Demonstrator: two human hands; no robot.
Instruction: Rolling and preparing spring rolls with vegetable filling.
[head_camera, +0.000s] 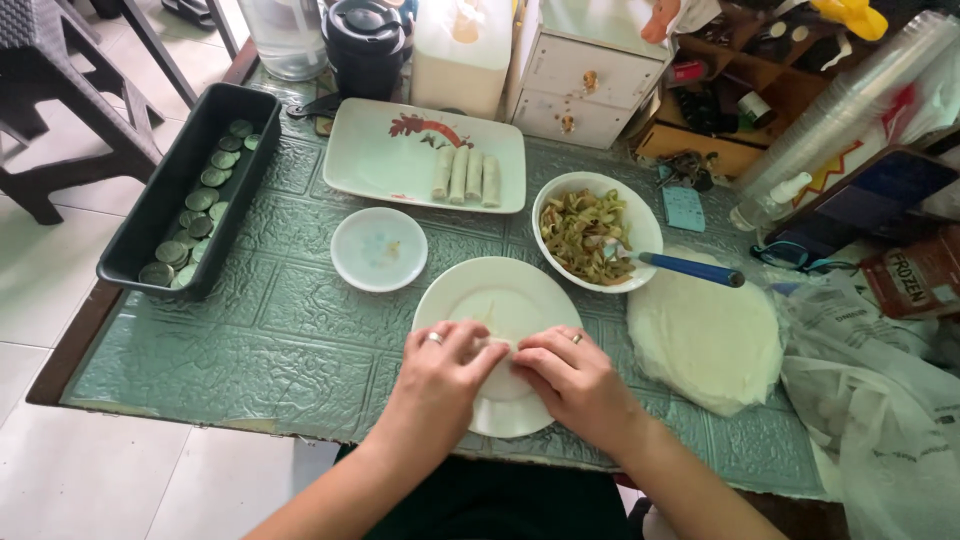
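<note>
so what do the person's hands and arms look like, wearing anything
Both forearms are bare, no sleeves in view. The left hand wears a pale ring on one finger, and the right hand wears a thin band. No gloves, watch or bracelets show.

Black tray (140, 240) of green discs (200, 215); 3 rolls (466, 176) on rectangular plate (370, 160).

White tiled floor (40, 450), dark chair (60, 90)
</note>
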